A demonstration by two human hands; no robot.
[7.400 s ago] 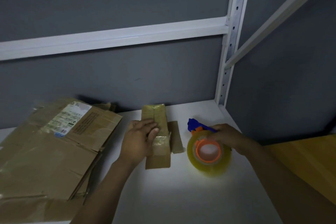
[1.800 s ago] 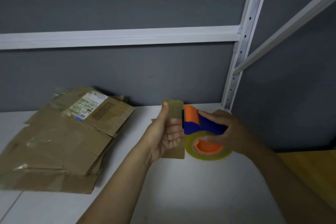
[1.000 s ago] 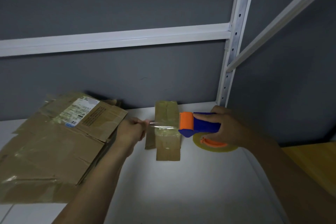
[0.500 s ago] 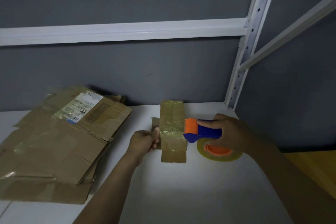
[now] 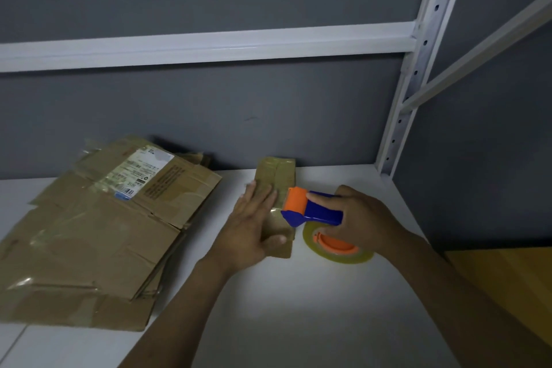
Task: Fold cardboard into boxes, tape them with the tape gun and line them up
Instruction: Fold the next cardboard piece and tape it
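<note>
On the small box (image 5: 276,179), the left hand (image 5: 249,222) presses flat while the right hand (image 5: 357,225) grips the tape gun (image 5: 310,212).

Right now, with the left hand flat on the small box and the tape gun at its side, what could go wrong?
The fingers of the left hand lie right beside the orange front end of the tape gun, so a slip by the right hand could nick them. The small box is only pressed flat, not gripped; pulling the tape free might drag or skew it.
</note>
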